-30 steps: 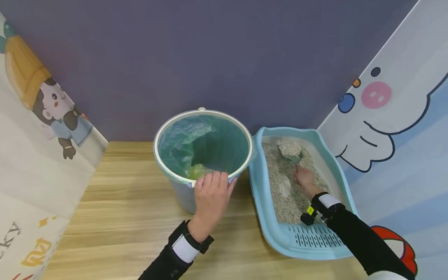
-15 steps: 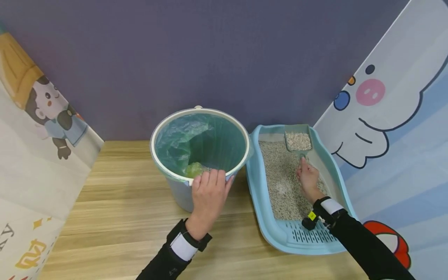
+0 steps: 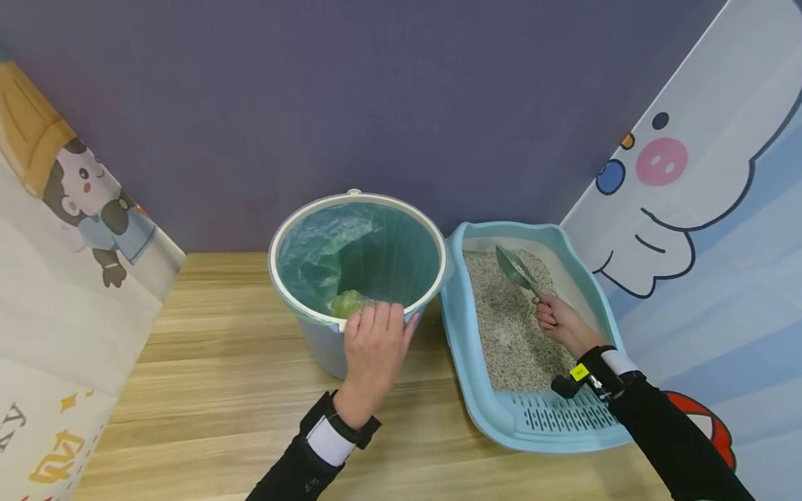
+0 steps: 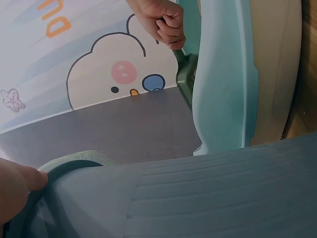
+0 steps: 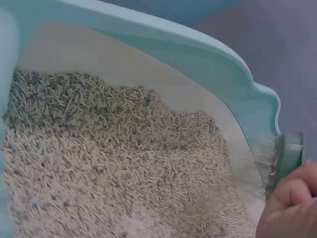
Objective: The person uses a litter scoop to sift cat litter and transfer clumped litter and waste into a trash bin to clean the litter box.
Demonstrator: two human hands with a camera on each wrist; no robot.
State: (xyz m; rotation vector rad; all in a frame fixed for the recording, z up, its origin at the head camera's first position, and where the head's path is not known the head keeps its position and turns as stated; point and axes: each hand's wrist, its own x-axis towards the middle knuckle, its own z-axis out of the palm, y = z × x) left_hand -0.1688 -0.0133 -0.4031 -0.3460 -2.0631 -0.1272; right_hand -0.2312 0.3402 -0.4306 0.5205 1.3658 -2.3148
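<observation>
My left hand (image 3: 376, 348) grips the near rim of a trash can (image 3: 322, 351), fingers curled over the edge. A green plastic bag (image 3: 401, 243) lines the can, and a yellow-green lump (image 3: 347, 305) lies inside. My right hand (image 3: 562, 324) holds a green litter scoop (image 3: 516, 270) by its handle above a light blue litter box (image 3: 465, 341). The scoop is turned on its side. In the right wrist view, blurred pellets spill from the scoop (image 5: 291, 151) onto the grey-beige litter (image 5: 114, 168).
The litter box stands just right of the can, with a slotted step (image 3: 557, 417) at its near end. Both rest on a wood-grain surface (image 3: 219, 390). A dark panel (image 3: 376, 97) rises behind; printed cartoon panels (image 3: 720, 243) flank both sides.
My right hand raised the scoop, loaded with litter, from the litter, levelled it near the back of the box, then tipped it onto its side. My left hand stays on the rim.
</observation>
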